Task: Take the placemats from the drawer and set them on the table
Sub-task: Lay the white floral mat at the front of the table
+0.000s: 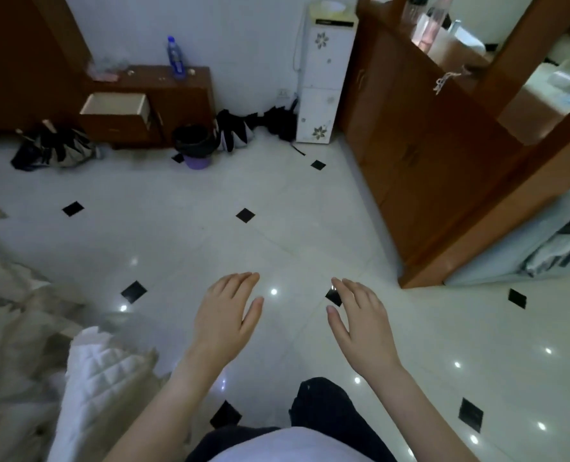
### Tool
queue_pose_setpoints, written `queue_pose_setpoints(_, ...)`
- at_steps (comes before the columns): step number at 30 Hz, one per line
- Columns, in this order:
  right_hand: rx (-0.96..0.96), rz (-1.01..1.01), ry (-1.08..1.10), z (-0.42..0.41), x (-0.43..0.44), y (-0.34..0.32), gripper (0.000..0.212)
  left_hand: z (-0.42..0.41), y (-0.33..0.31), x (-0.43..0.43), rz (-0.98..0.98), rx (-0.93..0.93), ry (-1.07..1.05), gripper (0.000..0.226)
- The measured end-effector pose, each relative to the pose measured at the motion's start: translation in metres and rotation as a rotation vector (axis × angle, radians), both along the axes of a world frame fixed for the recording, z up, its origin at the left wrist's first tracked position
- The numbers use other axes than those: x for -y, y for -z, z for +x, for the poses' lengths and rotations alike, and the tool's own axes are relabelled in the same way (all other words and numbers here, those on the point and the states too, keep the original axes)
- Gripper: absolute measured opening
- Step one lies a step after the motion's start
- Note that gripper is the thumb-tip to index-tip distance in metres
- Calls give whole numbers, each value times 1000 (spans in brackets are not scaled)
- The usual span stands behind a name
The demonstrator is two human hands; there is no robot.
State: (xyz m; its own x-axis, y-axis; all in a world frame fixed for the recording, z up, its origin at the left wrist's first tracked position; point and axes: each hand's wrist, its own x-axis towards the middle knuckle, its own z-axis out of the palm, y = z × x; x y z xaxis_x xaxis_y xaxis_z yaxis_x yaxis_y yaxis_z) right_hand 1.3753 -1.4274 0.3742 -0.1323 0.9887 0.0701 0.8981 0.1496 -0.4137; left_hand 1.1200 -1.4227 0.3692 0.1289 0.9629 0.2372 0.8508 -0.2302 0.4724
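Observation:
A low brown cabinet (177, 95) stands against the far wall, and its top drawer (117, 106) is pulled open with a pale inside; I see no placemats in it from here. My left hand (225, 316) and my right hand (360, 315) hover palm-down over the white tiled floor, far from the drawer, fingers spread and holding nothing. At the lower left a blurred light surface (17, 328) shows, and I cannot tell whether it is the table.
A purple bin (195, 146) with a black liner and folded umbrellas (53, 146) lie on the floor by the cabinet. A white water dispenser (323, 78) stands at the back. A tall wooden partition (427, 145) fills the right. A white quilted chair back (97, 378) is near my left.

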Motion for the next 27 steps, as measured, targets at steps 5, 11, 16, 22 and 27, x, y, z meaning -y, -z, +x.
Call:
queue_pose_setpoints(5, -3, -39, -152, -19, -118, 18, 59, -18, 31, -65, -115, -33, -136, 53)
queue_pose_setpoints(11, 29, -61, -444, -65, -279, 27, 57, -41, 35, -141, -219, -38, -421, 58)
queue_pose_setpoints(16, 40, -10, -744, -157, -391, 1, 57, -86, 4, -195, -165, 2, -721, 53)
queue_pose_setpoints(22, 5, -10, -1007, -283, -451, 0, 56, -157, 4, -203, -119, 42, -1039, 51)
queue_pose_setpoints(27, 37, -28, -1209, -390, -454, 30, 55, -222, 39, -193, -174, 70, -1201, 52)
